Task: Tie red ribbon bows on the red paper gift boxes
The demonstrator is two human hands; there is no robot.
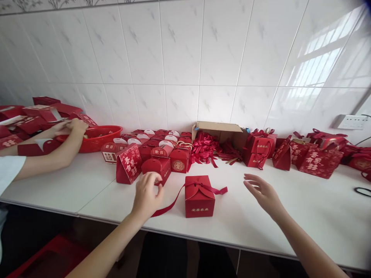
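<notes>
A red gift box (199, 204) with gold lettering stands upright on the white table, its petal-shaped flaps folded together on top. A dark red ribbon (174, 202) runs through the top; one long end trails left across the table, the short end points right. To the left of the box is my left hand (147, 195), fingers curved and thumb apart, with nothing visible in it. The ribbon's long end passes behind that wrist. My right hand (262, 193) hovers to the right of the box, empty, its fingers stretched out.
Filled rows of red boxes (158, 166) stand behind my left hand. A cardboard carton (220, 126) holds red ribbons (205, 144). Ribboned boxes (320, 160) line the right side, near black scissor handles (362, 191). At left, a co-worker's hands (77, 125) work by a red basin (107, 133).
</notes>
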